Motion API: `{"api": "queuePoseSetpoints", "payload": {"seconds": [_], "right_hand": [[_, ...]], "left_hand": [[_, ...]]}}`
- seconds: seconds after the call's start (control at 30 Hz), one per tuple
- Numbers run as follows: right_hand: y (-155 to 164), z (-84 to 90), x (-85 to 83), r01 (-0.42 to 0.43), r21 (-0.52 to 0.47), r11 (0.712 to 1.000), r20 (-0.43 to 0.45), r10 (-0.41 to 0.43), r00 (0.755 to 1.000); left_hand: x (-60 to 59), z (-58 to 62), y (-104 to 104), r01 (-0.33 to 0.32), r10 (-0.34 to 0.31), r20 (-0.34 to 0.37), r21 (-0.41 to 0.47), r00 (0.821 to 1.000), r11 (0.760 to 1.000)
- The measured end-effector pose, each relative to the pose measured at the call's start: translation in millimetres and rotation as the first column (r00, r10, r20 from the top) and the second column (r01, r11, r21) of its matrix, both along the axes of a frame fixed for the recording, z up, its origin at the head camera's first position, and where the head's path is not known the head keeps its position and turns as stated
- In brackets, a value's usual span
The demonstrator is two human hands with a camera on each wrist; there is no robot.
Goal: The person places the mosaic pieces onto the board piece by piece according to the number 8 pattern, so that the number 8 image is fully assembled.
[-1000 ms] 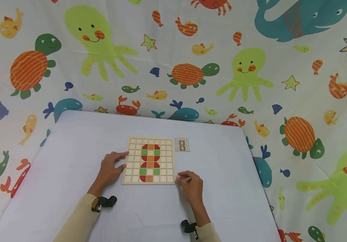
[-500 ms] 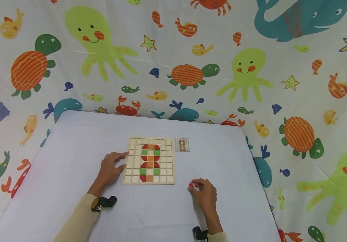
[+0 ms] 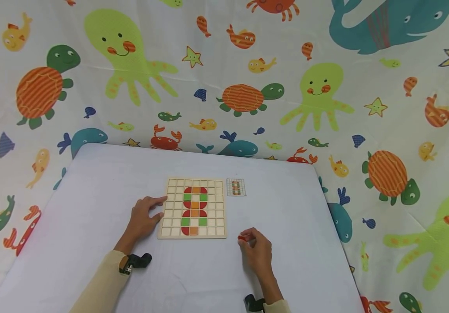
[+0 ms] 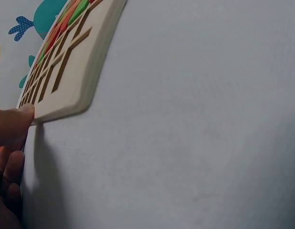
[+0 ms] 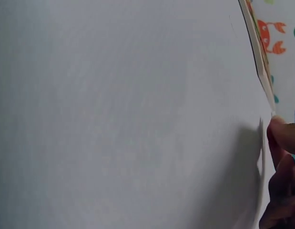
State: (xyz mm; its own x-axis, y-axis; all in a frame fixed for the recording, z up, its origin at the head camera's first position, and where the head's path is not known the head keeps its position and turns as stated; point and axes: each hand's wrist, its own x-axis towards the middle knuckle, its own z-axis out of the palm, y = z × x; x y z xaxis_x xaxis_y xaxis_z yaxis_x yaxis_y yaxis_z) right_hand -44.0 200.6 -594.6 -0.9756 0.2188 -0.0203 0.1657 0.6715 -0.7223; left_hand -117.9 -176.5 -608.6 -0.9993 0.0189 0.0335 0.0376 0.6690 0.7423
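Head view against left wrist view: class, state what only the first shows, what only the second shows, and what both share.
Only the head view shows the whole wooden grid board with its red, green and orange pattern, the small pattern card beside its far right corner, the right hand pinching a small red piece, and the sea-animal cloth behind. Only the left wrist view shows the board's thick edge and rounded corner close up, with a fingertip against it. Both share the left hand, the board and the white table.
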Motion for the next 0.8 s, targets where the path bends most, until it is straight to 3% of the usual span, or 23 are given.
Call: {"api": "queuePoseSetpoints", "payload": {"seconds": [0.2,0.53,0.8], "right_hand": [[-7,2.0,-4.6,0.007,-0.097,0.995,-0.009,-0.008,1.000],[-18,7.7,-9.4,-0.096,-0.194,0.976,-0.021,0.094,0.995],[-34,12.4,-13.7,-0.087,-0.224,0.971,-0.085,0.070,0.994]], "left_hand": [[-0.7,-3.1,0,0.003,-0.003,-0.038,-0.004,0.999,1.000],[-1.2,-4.9,-1,0.008,-0.008,-0.031,-0.010,1.000,1.000],[-0.7,-1.3,0,0.004,-0.004,-0.039,-0.009,0.999,1.000]]}}
